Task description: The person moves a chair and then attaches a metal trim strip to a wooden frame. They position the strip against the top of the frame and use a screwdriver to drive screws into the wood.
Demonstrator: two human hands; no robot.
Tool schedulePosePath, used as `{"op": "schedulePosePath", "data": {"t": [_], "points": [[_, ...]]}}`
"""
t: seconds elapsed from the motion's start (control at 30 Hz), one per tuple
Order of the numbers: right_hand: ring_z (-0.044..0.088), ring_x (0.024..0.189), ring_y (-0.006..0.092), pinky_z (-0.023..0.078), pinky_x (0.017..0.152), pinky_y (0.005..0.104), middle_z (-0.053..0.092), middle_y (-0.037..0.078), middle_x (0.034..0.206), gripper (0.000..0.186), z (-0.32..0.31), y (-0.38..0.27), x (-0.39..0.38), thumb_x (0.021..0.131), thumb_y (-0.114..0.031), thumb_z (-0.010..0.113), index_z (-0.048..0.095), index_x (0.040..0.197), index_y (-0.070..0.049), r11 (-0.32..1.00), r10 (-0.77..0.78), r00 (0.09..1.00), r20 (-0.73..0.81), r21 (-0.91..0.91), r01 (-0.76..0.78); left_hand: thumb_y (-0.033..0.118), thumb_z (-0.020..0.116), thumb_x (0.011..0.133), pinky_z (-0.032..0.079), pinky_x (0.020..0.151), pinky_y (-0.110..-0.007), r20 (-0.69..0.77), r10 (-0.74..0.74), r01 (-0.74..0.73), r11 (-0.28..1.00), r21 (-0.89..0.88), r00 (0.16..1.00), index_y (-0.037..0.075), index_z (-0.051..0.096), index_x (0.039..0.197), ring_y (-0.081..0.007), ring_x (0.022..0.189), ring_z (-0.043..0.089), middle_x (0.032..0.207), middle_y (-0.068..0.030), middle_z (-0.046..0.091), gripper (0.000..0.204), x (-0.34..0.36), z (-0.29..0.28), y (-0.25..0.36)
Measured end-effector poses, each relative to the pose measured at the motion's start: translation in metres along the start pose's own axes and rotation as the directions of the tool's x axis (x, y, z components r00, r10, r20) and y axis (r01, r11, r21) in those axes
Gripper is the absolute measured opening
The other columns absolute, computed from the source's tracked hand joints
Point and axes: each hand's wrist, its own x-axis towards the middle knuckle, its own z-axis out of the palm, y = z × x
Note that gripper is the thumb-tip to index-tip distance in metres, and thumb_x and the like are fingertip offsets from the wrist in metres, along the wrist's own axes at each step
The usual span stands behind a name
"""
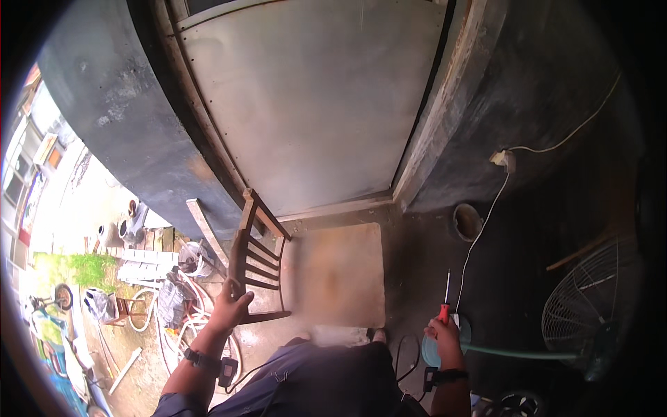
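My left hand [231, 306] is closed around the top of a dark wooden chair's slatted back [258, 267]. A tan square surface [337, 274], blurred, lies just right of that back; I cannot tell whether it is the chair's seat or a mat. In my right hand [445, 335] is a screwdriver [445, 311], its red handle in my fist and its thin metal shaft pointing up and away from me. Below that hand shows the round teal base [431, 352] of a standing fan [583, 306].
A metal-faced door [313, 104] stands ahead between grey walls. A white cord [479, 240] runs from a wall socket [503, 160] to the fan base. A small bucket [467, 222] sits by the right wall. Hoses [184, 313] and a bicycle [62, 326] are at left.
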Motion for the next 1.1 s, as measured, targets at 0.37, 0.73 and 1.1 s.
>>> {"op": "schedulePosePath", "data": {"t": [0.37, 0.73, 1.1], "points": [[0.065, 0.069, 0.0163, 0.054, 0.063, 0.0288, 0.061, 0.003, 0.083, 0.019, -0.072, -0.036, 0.114, 0.084, -0.012, 0.068, 0.055, 0.097, -0.009, 0.984, 0.056, 0.943, 0.327, -0.181, 0.005, 0.036, 0.056, 0.087, 0.050, 0.084, -0.049, -0.420, -0.231, 0.444, 0.723, 0.529, 0.877, 0.017, 0.051, 0.133, -0.0399, 0.097, 0.064, 0.102, -0.0213, 0.068, 0.050, -0.024, 0.021, 0.023], [0.065, 0.065, 0.0149, 0.050, 0.061, 0.0282, 0.061, 0.002, 0.078, 0.017, -0.104, -0.027, 0.122, 0.083, -0.014, 0.068, 0.055, 0.093, -0.011, 0.934, 0.224, 0.901, 0.371, -0.345, -0.090, 0.035, 0.056, 0.088, 0.049, 0.082, -0.047, -0.423, -0.252, 0.438, 0.789, 0.431, 0.870, 0.017, 0.057, 0.128, -0.0404, 0.095, 0.064, 0.098, -0.0220, 0.068, 0.044, -0.028, 0.025, 0.028], [0.064, 0.064, 0.0156, 0.053, 0.061, 0.0290, 0.060, 0.003, 0.078, 0.016, -0.066, -0.045, 0.145, 0.085, -0.011, 0.065, 0.052, 0.094, -0.012, 0.883, 0.277, 0.882, 0.381, -0.463, -0.077, 0.037, 0.055, 0.093, 0.050, 0.082, -0.045, -0.337, -0.281, 0.418, 0.780, 0.465, 0.899, 0.011, 0.060, 0.120, -0.0398, 0.095, 0.064, 0.100, -0.0204, 0.068, 0.038, -0.017, 0.020, 0.043]]}}
